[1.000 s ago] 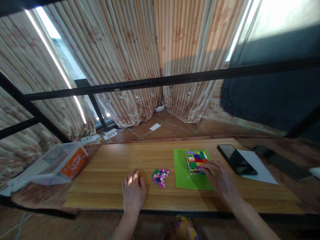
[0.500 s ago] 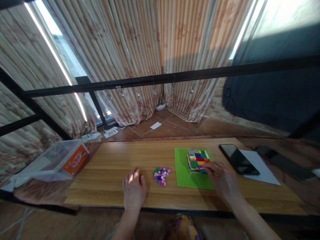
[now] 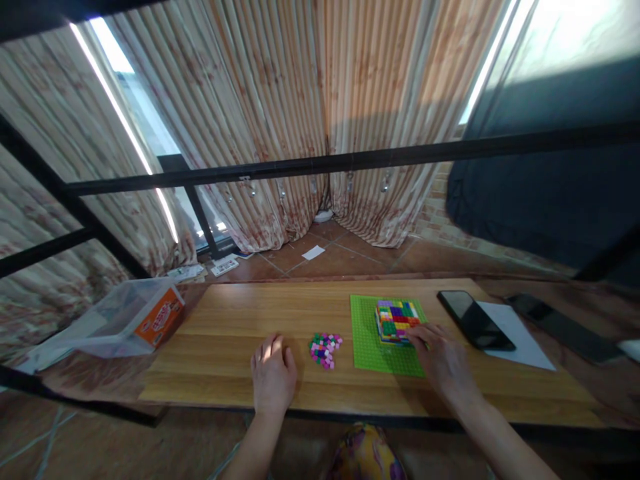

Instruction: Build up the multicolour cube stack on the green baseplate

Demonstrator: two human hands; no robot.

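Note:
A block built of many-coloured toy bricks [image 3: 396, 319] stands on a green studded baseplate [image 3: 364, 350] on the wooden table. At its front right corner are the fingertips of my right hand [image 3: 443, 360], pinched together; whatever they may hold is too small and covered to make out. My left hand [image 3: 273, 373] lies on the tabletop, fingers loosely bent and thumb apart, with nothing in it. Just right of that hand is a loose pile of small bricks [image 3: 325, 350], mostly pink, purple and green.
A black phone [image 3: 475, 320] lies partly over a white sheet of paper [image 3: 525, 337] on the right. Left of the table [image 3: 220, 340] sits a clear plastic box [image 3: 123, 323] with an orange label. A black metal bar [image 3: 300, 165] crosses beyond the table, before the curtains.
The camera view has shifted slightly. My right hand stays at the block's front right corner with its fingers nearly unchanged. My left hand still rests on the table.

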